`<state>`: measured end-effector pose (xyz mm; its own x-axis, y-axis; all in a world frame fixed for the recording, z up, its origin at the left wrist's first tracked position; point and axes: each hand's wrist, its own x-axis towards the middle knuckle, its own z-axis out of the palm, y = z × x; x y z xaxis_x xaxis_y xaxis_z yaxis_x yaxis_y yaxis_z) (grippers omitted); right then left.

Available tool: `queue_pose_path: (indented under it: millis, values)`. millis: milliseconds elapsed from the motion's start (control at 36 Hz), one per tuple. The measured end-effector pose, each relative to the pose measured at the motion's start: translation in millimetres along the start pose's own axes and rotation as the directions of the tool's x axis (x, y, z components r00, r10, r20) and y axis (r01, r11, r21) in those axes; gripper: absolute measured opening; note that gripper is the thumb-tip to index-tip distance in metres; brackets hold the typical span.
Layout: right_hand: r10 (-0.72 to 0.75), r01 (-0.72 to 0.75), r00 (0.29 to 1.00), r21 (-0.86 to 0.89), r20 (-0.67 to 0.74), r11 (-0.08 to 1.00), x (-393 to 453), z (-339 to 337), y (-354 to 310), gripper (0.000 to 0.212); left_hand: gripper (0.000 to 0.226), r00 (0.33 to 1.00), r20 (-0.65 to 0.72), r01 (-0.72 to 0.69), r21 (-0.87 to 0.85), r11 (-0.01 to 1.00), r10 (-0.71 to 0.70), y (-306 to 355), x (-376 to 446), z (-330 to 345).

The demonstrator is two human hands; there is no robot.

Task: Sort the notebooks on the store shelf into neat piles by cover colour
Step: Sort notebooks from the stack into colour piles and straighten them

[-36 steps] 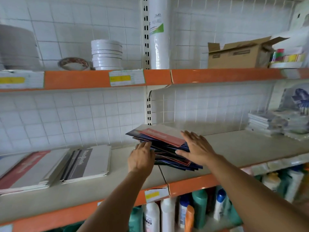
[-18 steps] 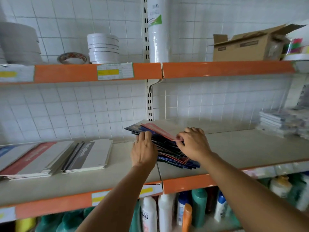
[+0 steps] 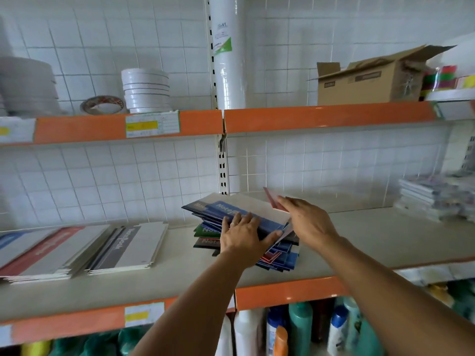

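Mid-shelf, below white upright post (image 3: pixel 223 173): mixed notebook pile (image 3: pixel 244 227), blue cover on top, green and black edges fanned left. Left hand (image 3: pixel 244 236) flat on top cover, fingers straight, pressing. Right hand (image 3: pixel 305 222) pinches red notebook (image 3: pixel 271 199), lifted clear at pile's right. Left of pile: red-striped stack (image 3: pixel 46 250), grey-striped stack (image 3: pixel 128 246).
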<state>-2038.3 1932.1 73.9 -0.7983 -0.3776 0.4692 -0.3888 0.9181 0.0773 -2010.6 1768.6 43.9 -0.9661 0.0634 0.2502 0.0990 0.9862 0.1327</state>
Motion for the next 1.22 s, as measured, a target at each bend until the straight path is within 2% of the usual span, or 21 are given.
queue_pose_path:
  millis: [56, 139, 278, 361, 472, 639, 778, 972, 1083, 1194, 1222]
  values:
    - [0.002, -0.002, 1.000, 0.000, 0.007, 1.000, -2.0, 0.8, 3.3, 0.066, 0.091, 1.000, 0.005, -0.002, -0.006, 1.000, 0.002, 1.3, -1.2, -5.8]
    - [-0.015, 0.015, 1.000, -0.019, 0.012, 1.000, -4.5, 0.3, 7.2, 0.070, 0.079, 0.999, 0.044, 0.028, 0.002, 1.000, -0.028, -0.7, -1.7, -13.5]
    - [-0.049, 0.049, 0.999, -0.034, 0.007, 0.998, -7.3, 0.1, 9.1, 0.069, 0.082, 0.997, 0.057, 0.041, 0.203, 0.978, -0.054, 3.1, -3.2, -19.3]
    - [-0.071, 0.071, 0.997, -0.022, 0.003, 0.997, -8.3, -0.6, 8.0, 0.067, 0.068, 0.997, 0.052, 0.032, 0.298, 0.954, -0.050, 12.0, -6.1, -22.2]
    - [-0.071, 0.071, 0.997, 0.007, 0.023, 0.997, -13.4, -2.9, 6.4, 0.075, 0.057, 0.996, 0.072, 0.025, 0.423, 0.906, -0.061, 19.2, -12.6, -24.9]
    - [-0.093, 0.092, 0.995, 0.060, 0.029, 0.994, -24.0, -6.6, 4.7, 0.076, 0.026, 1.000, -0.018, 0.025, 0.482, 0.876, -0.019, 19.0, -28.3, -33.0]
    - [-0.127, 0.124, 0.991, 0.100, 0.030, 0.987, -29.0, -11.5, 0.6, 0.076, 0.043, 0.995, -0.089, 0.083, 0.411, 0.908, -0.051, 16.5, -44.7, -36.8]
    - [-0.152, 0.151, 0.988, 0.160, -0.003, 0.976, -28.4, -15.1, -12.7, 0.078, 0.040, 0.970, -0.238, 0.132, 0.338, 0.932, -0.051, -14.7, -73.4, -46.1]
    - [-0.166, 0.169, 0.986, 0.183, -0.029, 0.968, -27.7, -17.5, -34.3, 0.075, 0.045, 0.961, -0.253, 0.188, 0.302, 0.935, -0.112, -43.7, -92.9, -51.3]
    - [-0.220, 0.220, 0.975, 0.188, -0.019, 0.957, -27.2, -20.2, -63.1, 0.075, 0.041, 0.926, -0.353, 0.194, 0.145, 0.970, -0.132, -72.2, -116.7, -54.5]
    - [-0.235, 0.235, 0.972, 0.187, -0.022, 0.954, -26.7, -20.7, -71.1, 0.075, 0.042, 0.925, -0.340, 0.224, 0.124, 0.967, -0.171, -80.8, -120.9, -54.8]
